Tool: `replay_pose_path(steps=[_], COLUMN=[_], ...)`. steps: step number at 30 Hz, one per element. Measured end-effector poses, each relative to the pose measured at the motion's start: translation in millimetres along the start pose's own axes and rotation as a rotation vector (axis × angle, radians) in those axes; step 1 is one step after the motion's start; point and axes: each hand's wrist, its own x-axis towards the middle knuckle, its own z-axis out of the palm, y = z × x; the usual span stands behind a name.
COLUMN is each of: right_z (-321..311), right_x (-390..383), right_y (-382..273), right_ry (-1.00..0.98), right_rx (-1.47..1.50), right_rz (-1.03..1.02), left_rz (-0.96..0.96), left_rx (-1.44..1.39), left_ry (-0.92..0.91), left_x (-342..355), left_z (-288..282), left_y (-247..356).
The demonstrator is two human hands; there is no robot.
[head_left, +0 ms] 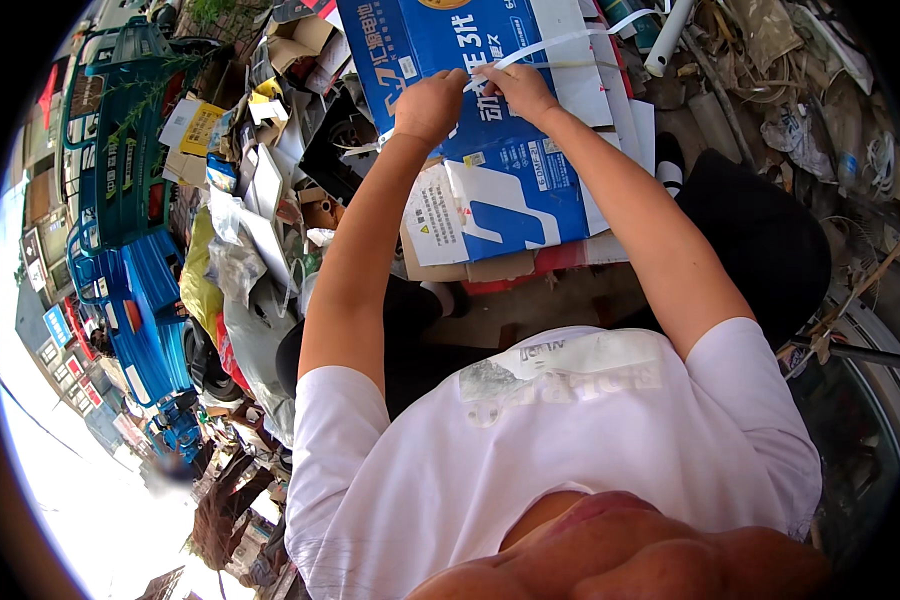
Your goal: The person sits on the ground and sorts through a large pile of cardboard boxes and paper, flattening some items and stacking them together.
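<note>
Over a stack of flattened cardboard, my left hand (432, 108) and my right hand (520, 92) almost touch, fingertips pinched together. Between them runs a thin white packing strap (560, 42), which passes off to the upper right across the stack. Both hands appear closed on it, though the fingers cover the part they grip. Topmost on the stack lies a blue cardboard sheet (560, 215) with white printing. White and grey cardboard layers (625, 120) show along its right side. My knees are on either side of the stack.
Mixed scrap, including an open black box (338, 140) and clear plastic bags (238, 255), is heaped on the left. Beyond it stand green and blue cargo tricycles (135, 300). A white tube (668, 40) and loose litter (800, 145) lie at the upper right.
</note>
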Motion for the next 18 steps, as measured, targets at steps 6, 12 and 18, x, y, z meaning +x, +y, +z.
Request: replay_pose_path(steps=[6, 12, 18], right_z=[-4.1, -9.5, 3.0], right_x=[-1.4, 22.4, 23.0], right_y=[-7.8, -31.4, -29.9], right_ry=[0.072, -0.156, -0.089], right_rx=[0.134, -0.368, -0.219], right_rz=[0.128, 0.051, -0.03], left_rz=[-0.54, -0.724, -0.849], left_rx=[-0.823, -0.757, -0.864], left_ry=[0.192, 0.159, 0.091], left_x=[-43.0, -35.2, -16.8], left_z=[42.7, 33.7, 48.2], left_y=[19.8, 43.1, 26.1])
